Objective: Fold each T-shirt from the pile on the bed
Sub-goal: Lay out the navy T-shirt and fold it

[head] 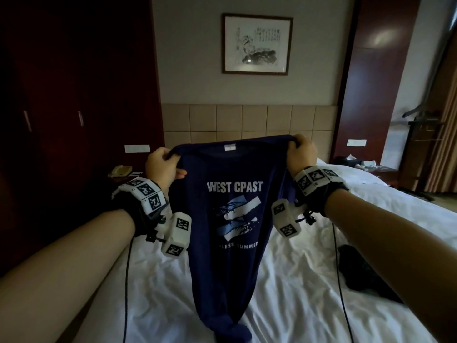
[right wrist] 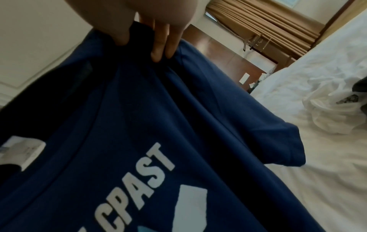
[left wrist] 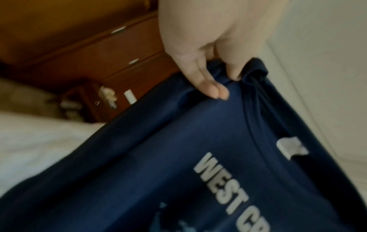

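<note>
A navy T-shirt (head: 232, 209) with white "WEST CPAST" print hangs upright in front of me, print facing me, its hem bunched on the white bed (head: 309, 288). My left hand (head: 162, 167) pinches the shirt's left shoulder, thumb and fingers curled into the cloth (left wrist: 220, 83). My right hand (head: 300, 151) grips the right shoulder the same way (right wrist: 151, 44). The navy T-shirt (left wrist: 178, 164) fills the left wrist view, and in the right wrist view the navy T-shirt (right wrist: 178, 125) shows one short sleeve hanging free. A dark garment (head: 363, 271) lies on the bed at the right.
A padded headboard (head: 247, 122) and framed picture (head: 257, 44) stand behind. A nightstand with a telephone (head: 121, 170) is at left, another nightstand (head: 358, 164) at right. Crumpled white cloth (right wrist: 327, 109) lies on the bed. Cables (head: 127, 280) trail from both wrists.
</note>
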The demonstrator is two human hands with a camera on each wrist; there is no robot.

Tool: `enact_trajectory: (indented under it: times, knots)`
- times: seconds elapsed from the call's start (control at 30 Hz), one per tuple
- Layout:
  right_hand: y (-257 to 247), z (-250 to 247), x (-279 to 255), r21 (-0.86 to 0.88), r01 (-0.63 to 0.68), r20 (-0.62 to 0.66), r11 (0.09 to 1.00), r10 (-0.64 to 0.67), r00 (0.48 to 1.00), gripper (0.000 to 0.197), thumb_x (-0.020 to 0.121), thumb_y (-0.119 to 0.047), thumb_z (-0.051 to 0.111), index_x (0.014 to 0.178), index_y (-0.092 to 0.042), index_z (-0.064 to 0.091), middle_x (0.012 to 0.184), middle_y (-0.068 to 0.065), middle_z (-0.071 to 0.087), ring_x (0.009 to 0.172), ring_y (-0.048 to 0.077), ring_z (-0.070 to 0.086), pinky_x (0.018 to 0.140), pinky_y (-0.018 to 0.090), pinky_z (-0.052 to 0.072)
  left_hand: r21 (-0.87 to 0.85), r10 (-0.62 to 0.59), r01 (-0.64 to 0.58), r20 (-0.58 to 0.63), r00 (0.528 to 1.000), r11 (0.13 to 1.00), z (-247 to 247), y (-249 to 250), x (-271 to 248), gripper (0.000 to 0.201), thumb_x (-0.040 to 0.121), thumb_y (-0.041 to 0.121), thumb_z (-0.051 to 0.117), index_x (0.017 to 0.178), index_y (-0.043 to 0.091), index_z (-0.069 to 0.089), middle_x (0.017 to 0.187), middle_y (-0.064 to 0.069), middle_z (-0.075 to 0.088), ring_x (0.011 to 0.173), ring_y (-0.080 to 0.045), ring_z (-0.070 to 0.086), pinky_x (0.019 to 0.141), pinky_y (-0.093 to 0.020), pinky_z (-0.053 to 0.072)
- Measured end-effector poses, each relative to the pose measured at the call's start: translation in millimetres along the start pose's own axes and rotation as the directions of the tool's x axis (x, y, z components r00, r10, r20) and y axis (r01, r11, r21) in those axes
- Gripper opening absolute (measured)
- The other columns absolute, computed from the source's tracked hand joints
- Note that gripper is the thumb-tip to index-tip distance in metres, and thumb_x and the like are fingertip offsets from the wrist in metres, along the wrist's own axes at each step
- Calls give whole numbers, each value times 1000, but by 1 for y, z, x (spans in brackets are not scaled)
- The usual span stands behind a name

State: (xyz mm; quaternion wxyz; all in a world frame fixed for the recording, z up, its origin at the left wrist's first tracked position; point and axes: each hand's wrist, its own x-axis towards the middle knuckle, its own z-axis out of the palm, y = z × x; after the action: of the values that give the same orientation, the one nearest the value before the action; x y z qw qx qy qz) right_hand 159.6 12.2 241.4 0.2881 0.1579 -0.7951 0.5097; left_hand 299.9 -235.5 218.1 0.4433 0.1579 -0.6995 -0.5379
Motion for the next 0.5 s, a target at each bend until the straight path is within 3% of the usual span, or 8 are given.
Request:
enact_trajectory:
  times: [0.1,0.2,0.37,0.5]
  knots:
    - [-17,-20,-3,28,47,-52,999,-45,998,25,94,-7,42,106,1,63,114,20,58,103,32,54,78,24,34,86,183,-177,-65,981,980,-15,17,-6,12,94,16,55,85,7,55,68,-4,58,42,-2,55,49,-24,49]
    - [-38,-43,-9,37,121,-128,992,-115,985,25,95,-8,43,109,1,62,117,18,53,107,30,51,83,22,32,170,331,-311,-105,938,935,-30,44,-14,11,92,16,56,86,8,57,69,-4,60,55,-10,58,56,-28,46]
    - [-78,-80,-17,35,209,-232,977,-195,953,25,94,-10,45,111,-1,61,120,17,53,112,32,47,94,35,36,253,471,-422,-183,863,871,-51,89,-26,11,92,19,57,91,8,60,93,-13,65,83,-27,61,67,-34,46]
    - [-110,-112,-23,-32,267,-286,963,-265,921,28,94,-12,44,115,-4,60,122,14,53,114,30,46,96,33,33,351,598,-505,-244,764,788,-62,125,-42,16,91,16,54,101,4,59,108,-14,58,94,-28,55,71,-31,37]
